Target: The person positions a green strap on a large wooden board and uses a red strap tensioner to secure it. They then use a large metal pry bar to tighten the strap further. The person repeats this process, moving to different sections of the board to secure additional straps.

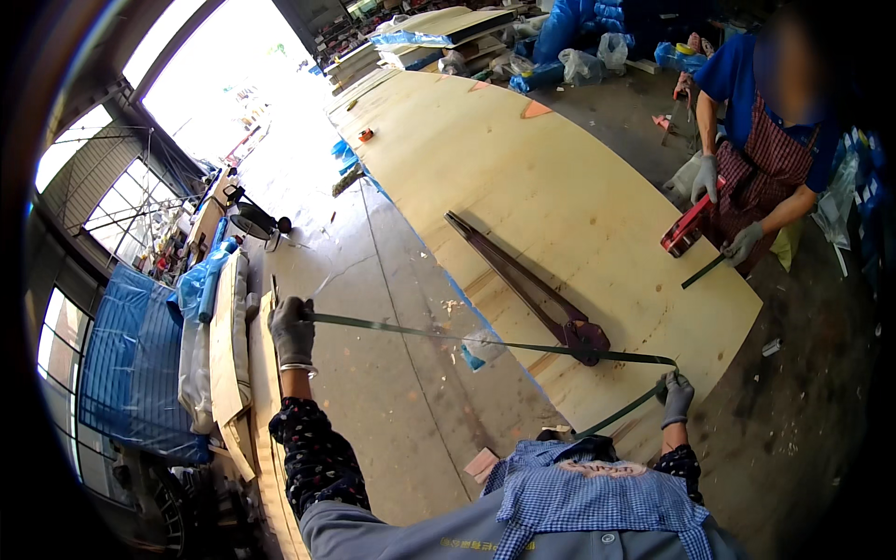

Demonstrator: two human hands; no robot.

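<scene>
A dark green strapping band (420, 332) stretches between my two gloved hands, across the near end of a large pale plywood sheet (560, 177). My left hand (293, 334), raised out over the floor, is closed around one part of it, and a short end sticks up above the fist. Near the sheet's close right corner my right hand (678, 396) grips the band where it folds back toward my body. A dark long-handled strapping tool (527, 289) lies on the plywood, its head (586, 342) beside the band.
At the right a co-worker in an apron (765, 159) holds a red hand tool (691, 224) over the sheet's edge, near another piece of green strap (703, 272). A small orange item (366, 135) lies farther up the sheet. Long boards (231, 336) and blue-wrapped goods (140, 364) stand left.
</scene>
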